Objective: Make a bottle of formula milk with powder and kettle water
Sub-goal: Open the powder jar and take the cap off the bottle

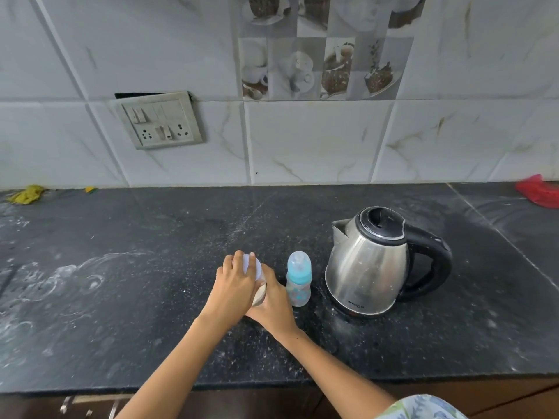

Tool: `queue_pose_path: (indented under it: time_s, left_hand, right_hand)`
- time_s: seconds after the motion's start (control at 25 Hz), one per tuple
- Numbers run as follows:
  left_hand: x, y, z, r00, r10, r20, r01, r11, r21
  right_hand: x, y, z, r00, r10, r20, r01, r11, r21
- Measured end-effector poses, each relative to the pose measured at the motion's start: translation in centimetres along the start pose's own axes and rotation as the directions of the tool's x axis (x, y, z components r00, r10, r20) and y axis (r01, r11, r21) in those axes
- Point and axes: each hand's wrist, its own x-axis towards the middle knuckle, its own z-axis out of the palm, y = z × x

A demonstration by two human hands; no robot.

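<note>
A small powder container (259, 293) with a white lid (255, 267) stands on the black counter (151, 267). My left hand (234, 282) wraps over the lid from the left. My right hand (273, 300) grips the container's body from the right and hides most of it. Just right of my hands stands a clear baby bottle (299, 279) with a light blue collar and a clear cap, upright and untouched. Further right sits a steel kettle (372, 264) with a black lid and handle, spout facing left, handle facing right.
A tiled wall with a switch and socket panel (160, 122) rises behind the counter. A yellow cloth (27, 194) lies at the far left back, a red cloth (538, 192) at the far right back. White powdery smears mark the counter's left side. Drawer handles (65, 403) show below the front edge.
</note>
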Motion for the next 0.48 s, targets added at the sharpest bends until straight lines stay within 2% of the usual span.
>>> queue_pose_path:
  time_s: [0.08, 0.24, 0.36, 0.48]
  left_hand:
    - [0.0, -0.5, 0.3, 0.998, 0.055, -0.029, -0.055, 0.998, -0.014]
    - [-0.2, -1.9, 0.5, 0.994, 0.100, -0.043, -0.106, 0.982, -0.159]
    - [-0.3, -0.9, 0.5, 0.997, 0.063, -0.041, -0.066, 0.996, -0.066]
    - [-0.1, 0.7, 0.6, 0.999, -0.049, -0.009, 0.049, 0.999, 0.016]
  right_hand:
    - [0.4, -0.2, -0.1, 0.999, -0.027, 0.021, 0.027, 0.999, -0.029]
    - [1.9, -0.3, -0.2, 0.990, -0.037, 0.135, 0.039, 0.999, -0.014]
    - [1.8, -0.2, 0.0, 0.995, -0.029, 0.095, 0.027, 0.999, 0.018]
    - [1.4, -0.1, 0.6, 1.000, -0.017, 0.020, 0.016, 0.999, 0.038]
